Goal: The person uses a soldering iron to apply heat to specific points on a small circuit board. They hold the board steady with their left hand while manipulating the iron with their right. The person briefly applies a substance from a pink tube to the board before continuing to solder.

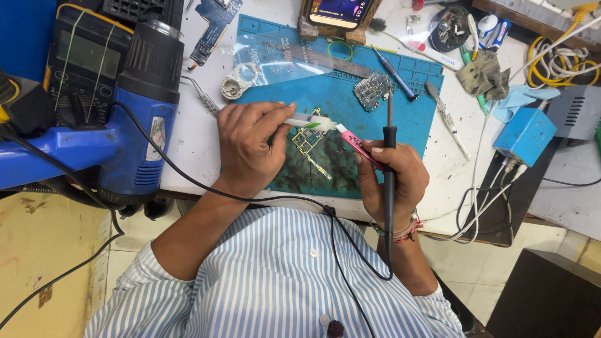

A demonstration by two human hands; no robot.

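Observation:
A small circuit board (308, 138) lies on the blue work mat (407, 112). My left hand (250, 147) grips a white syringe-like tube (310, 122), whose tip rests over the board. My right hand (394, 178) holds a black soldering iron (389, 134) upright, its tip pointing away from me, together with pink tweezers (355, 143) that reach toward the board.
A blue hot-air gun (141, 125) and a yellow multimeter (84, 59) sit at the left. A second board (372, 89), a screwdriver (394, 74), a phone on a stand (338, 12), a blue box (524, 134) and cables (563, 62) lie around the mat. The iron's cord (338, 244) crosses my shirt.

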